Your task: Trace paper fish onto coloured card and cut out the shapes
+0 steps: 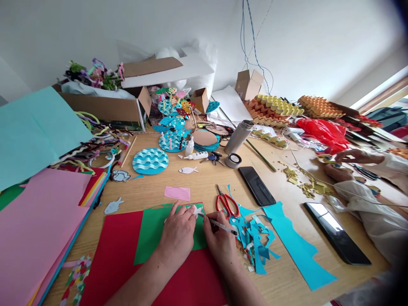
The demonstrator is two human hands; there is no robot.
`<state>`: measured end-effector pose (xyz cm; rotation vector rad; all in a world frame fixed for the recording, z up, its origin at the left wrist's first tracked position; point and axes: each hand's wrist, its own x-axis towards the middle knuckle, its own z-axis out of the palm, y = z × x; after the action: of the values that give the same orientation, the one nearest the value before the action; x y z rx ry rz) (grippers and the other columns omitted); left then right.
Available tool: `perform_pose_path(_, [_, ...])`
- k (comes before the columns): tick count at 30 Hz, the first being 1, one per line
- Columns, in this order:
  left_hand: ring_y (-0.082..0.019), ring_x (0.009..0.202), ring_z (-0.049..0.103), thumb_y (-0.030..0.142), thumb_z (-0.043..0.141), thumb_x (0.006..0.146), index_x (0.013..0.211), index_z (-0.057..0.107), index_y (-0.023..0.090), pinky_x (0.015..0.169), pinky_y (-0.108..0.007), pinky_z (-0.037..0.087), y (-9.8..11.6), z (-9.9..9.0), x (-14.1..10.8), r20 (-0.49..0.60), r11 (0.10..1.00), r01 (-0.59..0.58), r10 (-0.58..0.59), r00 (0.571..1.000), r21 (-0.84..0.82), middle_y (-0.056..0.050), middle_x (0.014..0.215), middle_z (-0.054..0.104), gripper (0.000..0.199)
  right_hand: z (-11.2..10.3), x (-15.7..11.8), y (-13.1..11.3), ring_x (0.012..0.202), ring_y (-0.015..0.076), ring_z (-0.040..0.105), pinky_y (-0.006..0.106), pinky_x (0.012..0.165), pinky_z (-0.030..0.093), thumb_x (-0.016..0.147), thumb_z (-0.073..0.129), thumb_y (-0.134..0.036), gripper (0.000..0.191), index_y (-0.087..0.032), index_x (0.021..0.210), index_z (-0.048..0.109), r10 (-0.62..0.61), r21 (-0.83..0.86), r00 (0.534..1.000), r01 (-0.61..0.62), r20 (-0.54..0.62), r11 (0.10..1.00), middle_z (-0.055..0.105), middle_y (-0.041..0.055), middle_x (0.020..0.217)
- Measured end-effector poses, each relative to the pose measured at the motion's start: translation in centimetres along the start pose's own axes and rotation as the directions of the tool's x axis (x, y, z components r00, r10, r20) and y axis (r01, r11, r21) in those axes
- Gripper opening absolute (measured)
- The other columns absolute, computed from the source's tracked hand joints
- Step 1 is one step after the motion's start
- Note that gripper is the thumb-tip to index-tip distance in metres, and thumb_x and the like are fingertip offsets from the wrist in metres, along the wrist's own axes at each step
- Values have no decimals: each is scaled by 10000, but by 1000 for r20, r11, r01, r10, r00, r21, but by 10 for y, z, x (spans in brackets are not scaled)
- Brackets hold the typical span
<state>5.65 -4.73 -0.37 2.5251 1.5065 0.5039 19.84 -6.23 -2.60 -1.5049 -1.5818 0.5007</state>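
Note:
My right hand [221,244] is closed around a pen [219,225], its tip at the tail of a white paper fish [198,210]. My left hand [178,229] lies on the green paper [149,233] with fingers stretched out, pressing on the fish, which is partly hidden under them. Beneath the green sheet is a larger red sheet [114,250]. Just beyond my hands are a pink paper piece [177,193] with a drawn outline and red-handled scissors [227,203]. Blue paper scraps [256,242] lie right of my right hand.
At right, a co-worker's hands [341,170] handle small crafted pieces near a phone [336,233]. Another phone [256,185], a grey flask [238,137] and its cap [233,160] stand ahead. Coloured paper [38,229] is stacked at left; a cardboard box [102,108] is behind.

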Motion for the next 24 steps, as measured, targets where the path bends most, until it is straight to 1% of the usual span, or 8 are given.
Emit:
perform_pose_path(7, [-225, 1050, 594, 48, 400, 885, 1022, 695, 170, 1082, -480, 335, 2, -5, 1, 46, 1000, 6, -5, 999, -19, -67, 1183, 675, 347, -1, -1, -1, 564, 133, 528, 246, 538, 417, 900, 507, -299, 171, -200, 768, 550, 2, -41, 1000, -2, 0, 999, 586, 5, 653])
perform_pose_path(14, [-229, 1099, 572, 19, 420, 837, 1054, 672, 158, 1104, -478, 297, 3, -7, 0, 105, 1000, 15, -13, 994, -18, -96, 1222, 646, 361, -3, 0, -2, 524, 125, 511, 234, 500, 391, 900, 503, -332, 211, -199, 740, 537, 37, -47, 999, -37, -13, 998, 562, -11, 612])
perform_pose_path(19, [-236, 1068, 572, 0, 408, 813, 1014, 663, 141, 1118, -487, 270, 4, -8, 1, 133, 1000, 14, -15, 991, 8, -95, 1222, 642, 354, -3, 0, -2, 512, 116, 500, 224, 480, 379, 901, 501, -338, 209, -198, 748, 531, 55, -15, 998, -56, -20, 998, 557, -18, 615])
perform_pose_path(21, [-232, 1054, 573, -3, 401, 813, 1057, 648, 142, 1118, -482, 269, 4, -6, 1, 130, 1000, 17, -19, 991, 15, -87, 1223, 641, 377, -3, 0, -2, 509, 114, 495, 223, 475, 375, 901, 502, -333, 206, -198, 747, 528, 57, -9, 998, -57, -18, 998, 553, -19, 613])
perform_pose_path(24, [-231, 1069, 561, 13, 403, 823, 1217, 584, 160, 1113, -469, 277, 4, -4, 0, 123, 1000, 17, -19, 992, 20, -65, 1250, 625, 458, -3, 1, -3, 505, 114, 491, 223, 468, 371, 897, 505, -324, 200, -200, 742, 527, 61, -5, 998, -61, -19, 998, 552, -18, 608])
